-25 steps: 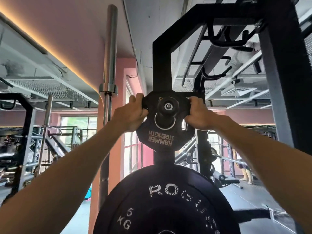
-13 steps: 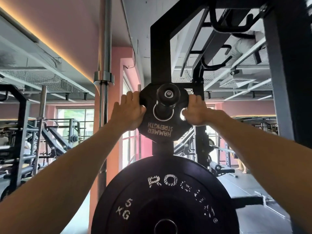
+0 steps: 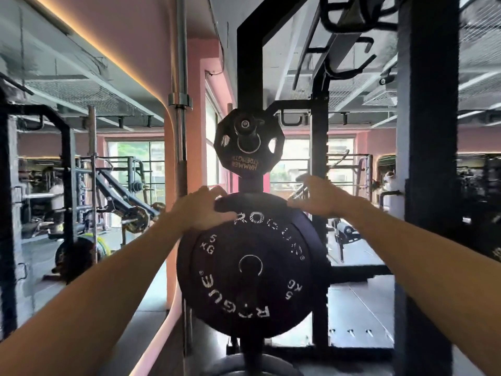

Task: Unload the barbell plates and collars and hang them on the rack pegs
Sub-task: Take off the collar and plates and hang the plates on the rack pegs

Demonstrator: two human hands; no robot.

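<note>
Overhead, a bare concrete ceiling with mesh panels and a warm light strip (image 3: 89, 47) runs above pink walls, and daylight comes through the windows (image 3: 135, 164) at the far end of a gym with a grey floor. A black rack upright (image 3: 249, 63) stands straight ahead. On its upper peg (image 3: 245, 124) hangs the small plate (image 3: 249, 143), its lettering upside down, with no hand on it. Just below, on a lower peg, hangs the large bumper plate (image 3: 253, 267) marked 5 KG, with at least one more plate behind it.

The left hand (image 3: 202, 210) rests on the upper left rim of the large bumper plate, fingers spread apart, thumb lying across its face. The right hand (image 3: 320, 198) is at the upper right rim, fingers straight and parted; whether it touches the rim cannot be told, since motion blurs it.

A steel barbell (image 3: 181, 104) stands upright left of the rack. A thick black post (image 3: 425, 158) at the right blocks much of that side. Other racks (image 3: 67, 172) and machines fill the left background, blurred. The lower peg is hidden behind the plate, and a curved grey shape at the bottom edge is cut off.
</note>
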